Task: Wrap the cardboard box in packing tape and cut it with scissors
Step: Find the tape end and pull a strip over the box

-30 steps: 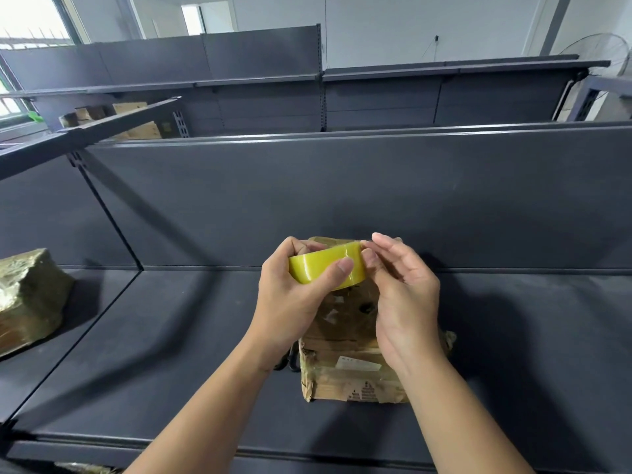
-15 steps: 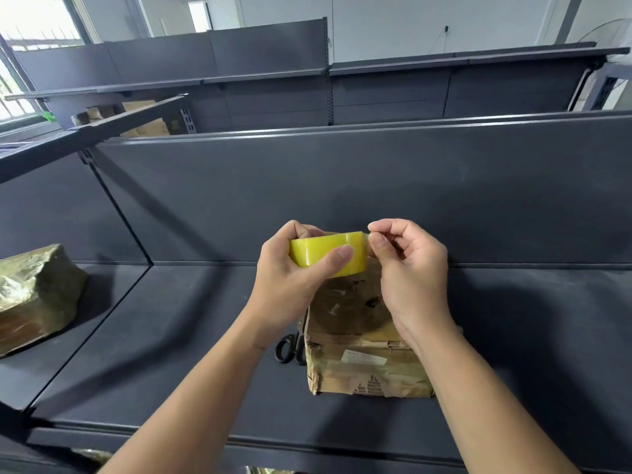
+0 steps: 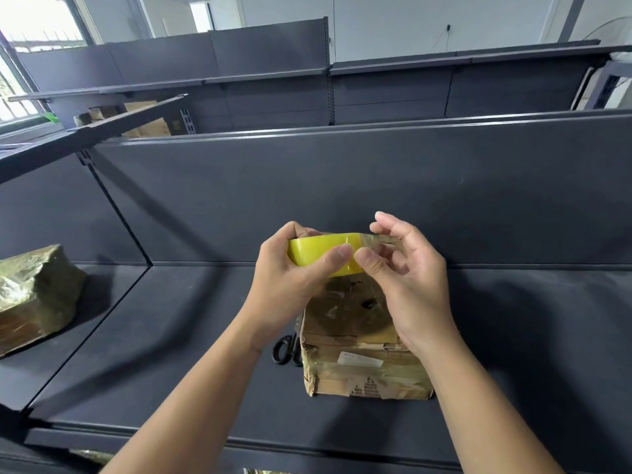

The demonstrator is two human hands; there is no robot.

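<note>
A worn cardboard box (image 3: 362, 364), partly covered in tape, lies on the dark shelf (image 3: 171, 354) below my hands. Above it my left hand (image 3: 290, 285) grips a yellow roll of packing tape (image 3: 318, 249). My right hand (image 3: 407, 278) pinches the tape's loose clear end (image 3: 376, 239), peeled a short way off the roll to the right. Black scissors (image 3: 285, 350) lie on the shelf just left of the box, only their handles showing past my left wrist.
A second parcel wrapped in shiny tape (image 3: 30, 295) sits on the neighbouring shelf at far left. A dark back panel (image 3: 342, 186) rises behind the box. More cardboard boxes (image 3: 143, 121) stand on distant shelving.
My right hand has peeled the tape end a little off the roll and drawn it to the right. The view has shifted slightly, showing more of the box and scissors.
</note>
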